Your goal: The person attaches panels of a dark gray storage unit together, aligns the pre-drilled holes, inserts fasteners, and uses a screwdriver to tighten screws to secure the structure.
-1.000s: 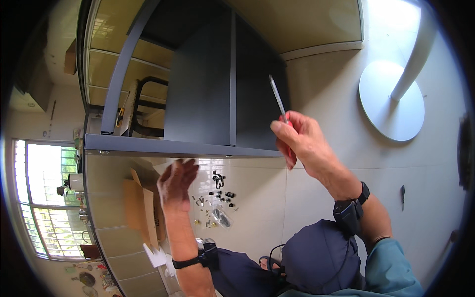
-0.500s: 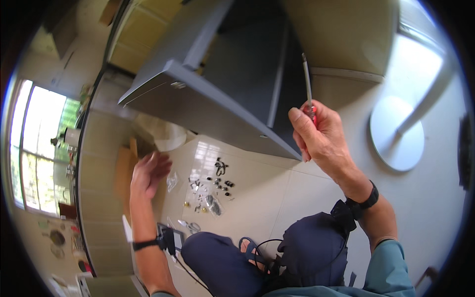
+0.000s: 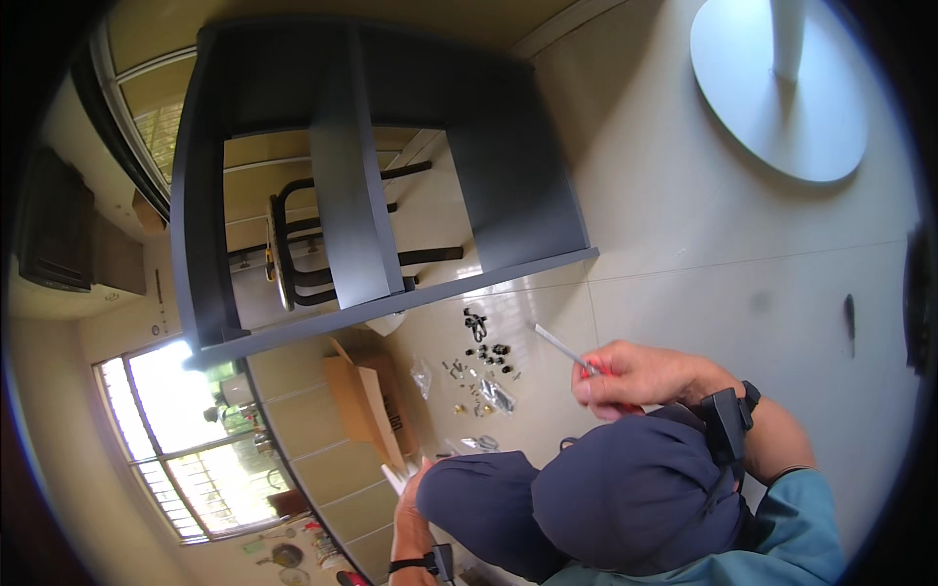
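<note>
Now the screwdriver [image 3: 562,347] is held in the right hand [image 3: 640,377]: likely light, stiff, best gripped by its red handle [image 3: 594,368]; the left hand [image 3: 410,496] can't be read.

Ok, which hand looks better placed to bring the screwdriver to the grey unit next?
Likely the right hand: it grips the red-handled screwdriver, whose shaft points toward the grey unit. The left hand is low beside the left knee, partly hidden.
</note>
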Action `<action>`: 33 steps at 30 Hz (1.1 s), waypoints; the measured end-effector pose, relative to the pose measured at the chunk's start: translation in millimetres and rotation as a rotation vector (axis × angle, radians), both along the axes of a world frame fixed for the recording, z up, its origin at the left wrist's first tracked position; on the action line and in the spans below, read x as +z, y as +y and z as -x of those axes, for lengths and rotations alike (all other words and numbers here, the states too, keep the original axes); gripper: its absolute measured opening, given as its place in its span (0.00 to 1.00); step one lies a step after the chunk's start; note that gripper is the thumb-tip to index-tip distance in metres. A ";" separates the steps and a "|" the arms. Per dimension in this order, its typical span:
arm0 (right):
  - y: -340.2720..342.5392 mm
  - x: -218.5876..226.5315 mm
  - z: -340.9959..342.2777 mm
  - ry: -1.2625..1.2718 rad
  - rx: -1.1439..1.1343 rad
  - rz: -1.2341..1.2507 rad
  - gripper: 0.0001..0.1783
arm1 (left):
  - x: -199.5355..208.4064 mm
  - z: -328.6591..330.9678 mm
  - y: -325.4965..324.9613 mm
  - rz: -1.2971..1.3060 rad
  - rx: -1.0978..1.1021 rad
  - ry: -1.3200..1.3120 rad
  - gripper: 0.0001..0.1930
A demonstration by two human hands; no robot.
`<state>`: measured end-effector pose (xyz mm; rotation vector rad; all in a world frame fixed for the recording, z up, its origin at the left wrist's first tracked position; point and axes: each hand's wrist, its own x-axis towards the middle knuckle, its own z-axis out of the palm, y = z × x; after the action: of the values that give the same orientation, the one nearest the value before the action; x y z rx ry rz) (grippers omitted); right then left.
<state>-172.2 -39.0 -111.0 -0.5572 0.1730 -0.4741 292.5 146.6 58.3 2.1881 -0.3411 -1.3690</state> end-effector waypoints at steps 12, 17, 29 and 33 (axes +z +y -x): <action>-4.5 -28.8 -36.7 -0.206 0.234 0.129 0.11 | 1.5 71.3 -25.4 0.023 0.181 0.235 0.36; -5.0 -27.7 -33.5 -0.171 0.260 0.174 0.11 | -2.8 78.1 -34.3 0.036 0.204 0.224 0.35; -2.9 0.3 -11.9 -0.057 0.282 0.224 0.11 | -21.4 46.0 -26.3 0.070 0.136 0.189 0.32; 0.3 8.5 -11.3 -0.054 0.267 0.215 0.12 | -24.5 44.2 -22.4 0.117 0.194 0.023 0.29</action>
<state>-160.9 -38.7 -102.5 -0.7651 -0.0054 -0.2486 248.3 124.1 33.7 2.0502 -0.1898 -1.2357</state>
